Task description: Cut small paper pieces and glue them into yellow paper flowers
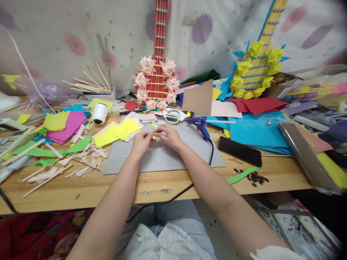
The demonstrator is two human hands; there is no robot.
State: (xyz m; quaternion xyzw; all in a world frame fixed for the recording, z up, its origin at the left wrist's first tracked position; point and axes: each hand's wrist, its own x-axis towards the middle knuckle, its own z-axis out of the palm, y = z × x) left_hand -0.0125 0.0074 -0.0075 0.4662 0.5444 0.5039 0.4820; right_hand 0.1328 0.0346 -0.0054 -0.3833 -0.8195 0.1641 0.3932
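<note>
My left hand [141,141] and my right hand [169,135] meet over a grey cutting mat [162,157], both pinching a small yellow paper piece [154,136] between their fingertips. A stack of yellow paper squares [119,130] lies just left of my hands on the mat's corner. White-handled scissors [169,115] lie just beyond my fingers, and a blue glue gun [200,125] rests to the right with its black cord running off the table edge.
A red paper guitar [156,65] with pink flowers and a blue-yellow guitar [256,68] lean on the back wall. A black phone [240,151], dark seeds [255,177], a white thread spool [99,113], coloured paper sheets [67,126] and wooden sticks [48,169] crowd the wooden table [89,187].
</note>
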